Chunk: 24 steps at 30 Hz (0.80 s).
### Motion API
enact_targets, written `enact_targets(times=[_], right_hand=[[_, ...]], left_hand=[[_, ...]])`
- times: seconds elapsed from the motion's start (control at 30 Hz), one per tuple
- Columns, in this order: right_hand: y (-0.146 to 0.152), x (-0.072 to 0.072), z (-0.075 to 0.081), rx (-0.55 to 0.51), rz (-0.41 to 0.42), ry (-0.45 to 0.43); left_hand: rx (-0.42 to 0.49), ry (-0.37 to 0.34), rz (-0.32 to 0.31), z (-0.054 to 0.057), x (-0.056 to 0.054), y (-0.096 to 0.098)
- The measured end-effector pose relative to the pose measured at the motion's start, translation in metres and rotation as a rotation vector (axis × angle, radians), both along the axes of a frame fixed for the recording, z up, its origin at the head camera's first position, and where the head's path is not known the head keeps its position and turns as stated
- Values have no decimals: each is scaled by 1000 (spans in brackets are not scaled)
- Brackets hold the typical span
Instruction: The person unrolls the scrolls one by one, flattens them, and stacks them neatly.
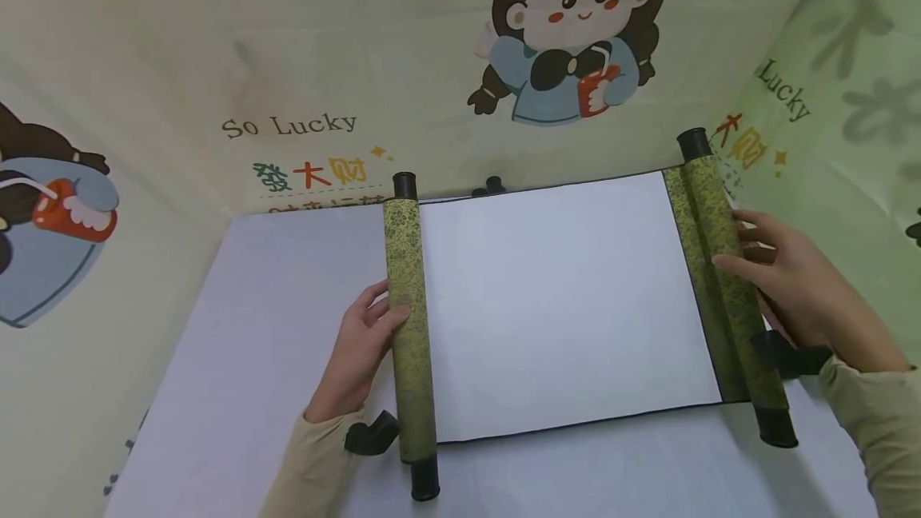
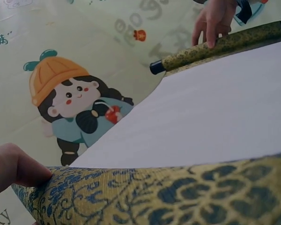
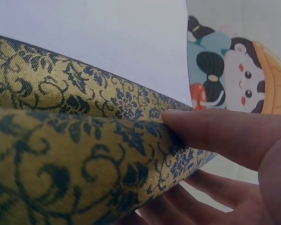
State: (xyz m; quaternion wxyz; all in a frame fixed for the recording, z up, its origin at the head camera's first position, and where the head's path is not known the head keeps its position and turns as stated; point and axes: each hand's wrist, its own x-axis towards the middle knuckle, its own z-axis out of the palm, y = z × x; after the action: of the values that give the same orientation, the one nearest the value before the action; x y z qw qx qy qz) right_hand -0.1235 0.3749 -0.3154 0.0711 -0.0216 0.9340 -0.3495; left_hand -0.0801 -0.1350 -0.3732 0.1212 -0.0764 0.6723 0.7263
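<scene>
A hanging scroll with a blank white sheet [image 1: 554, 302] lies partly unrolled between two rolls of green-gold patterned fabric with black end knobs. My left hand [image 1: 352, 354] grips the left roll [image 1: 410, 374], its thumb [image 2: 23, 166] on top and the other fingers around the outer side. At the other end, my right hand [image 1: 806, 282] holds the right roll [image 1: 723, 238], thumb over the top and fingers underneath, as the right wrist view shows. A strip of the same patterned fabric [image 3: 93, 84] shows between that roll and the white sheet.
The scroll lies on a white tabletop [image 1: 281, 286]. Behind and beside it hang pale cloths printed with cartoon girls [image 1: 576, 38] and lettering [image 1: 288, 126]. A small dark object [image 1: 493, 185] peeks out past the sheet's far edge. Each wrist wears a black strap piece [image 1: 372, 433].
</scene>
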Motion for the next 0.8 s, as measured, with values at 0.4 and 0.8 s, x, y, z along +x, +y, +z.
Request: enact_targets(times=[0.4,0.8], right_hand=[[17,-18,-1,28,-62,-20],[35,-30,-3,103,-91,-22]], left_hand=[[33,28,-10,-3,-15,25],[73,33,-40,0,-31,56]])
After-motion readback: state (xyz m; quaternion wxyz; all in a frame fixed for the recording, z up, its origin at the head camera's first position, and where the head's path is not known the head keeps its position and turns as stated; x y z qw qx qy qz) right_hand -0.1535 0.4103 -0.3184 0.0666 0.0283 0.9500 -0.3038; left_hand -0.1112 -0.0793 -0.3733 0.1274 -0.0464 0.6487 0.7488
